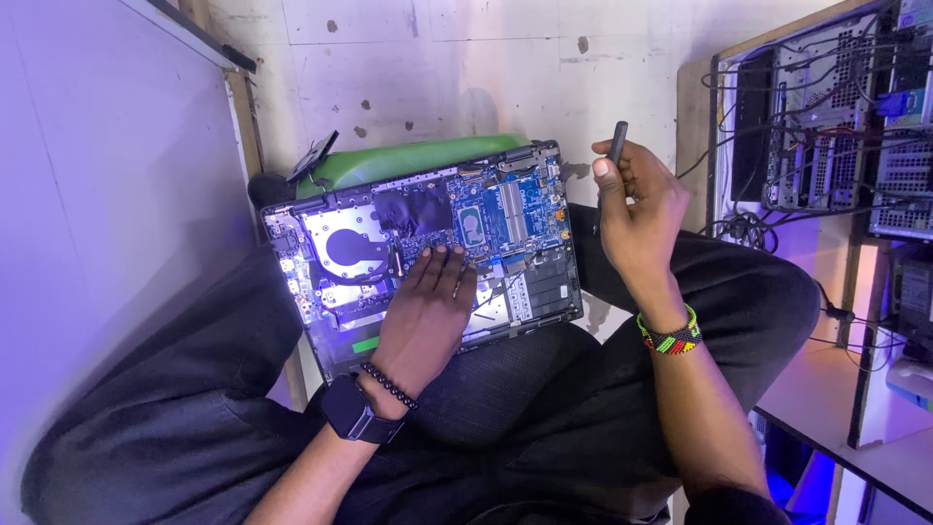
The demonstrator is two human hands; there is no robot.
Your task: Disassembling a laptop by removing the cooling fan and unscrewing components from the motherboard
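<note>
An opened laptop [530,292] lies on my lap with its back cover off, showing the blue circuit board, a round fan and a black shielded patch. My left hand [426,309] rests flat on the lower middle of the board, fingertips touching the components; a dark watch and a bead bracelet sit on that wrist. My right hand [637,209] is raised beside the laptop's right edge and grips a slim black tool [616,141], which points upward. A coloured bead bracelet circles the right wrist.
A green object [408,160] lies on the floor behind the laptop. Open computer cases with cables [836,117] fill a shelf at the right. A white board [107,175] leans at the left. My legs in dark trousers [544,418] carry the laptop.
</note>
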